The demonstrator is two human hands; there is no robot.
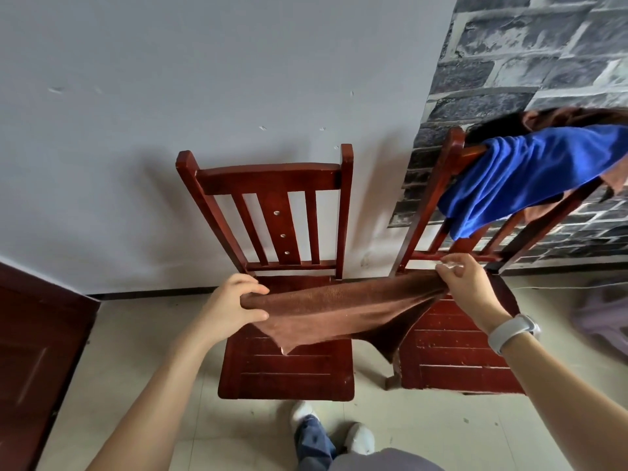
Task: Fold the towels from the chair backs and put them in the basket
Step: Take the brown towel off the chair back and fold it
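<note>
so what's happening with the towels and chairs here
A person holds a brown towel stretched between the left hand and right hand, over the seats of two wooden chairs. The left chair has a bare back. The right chair has a blue towel draped over its back. No basket is in view.

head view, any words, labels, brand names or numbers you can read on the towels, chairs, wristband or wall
None: no readable text anywhere in this view.
Brown towel, held between left hand and right hand: no tag or print visible.
Blue towel on the right chair's back: no label visible.
White wristband: its face is turned away; no brand shows.
Left chair and brick-pattern wall: no markings.
</note>
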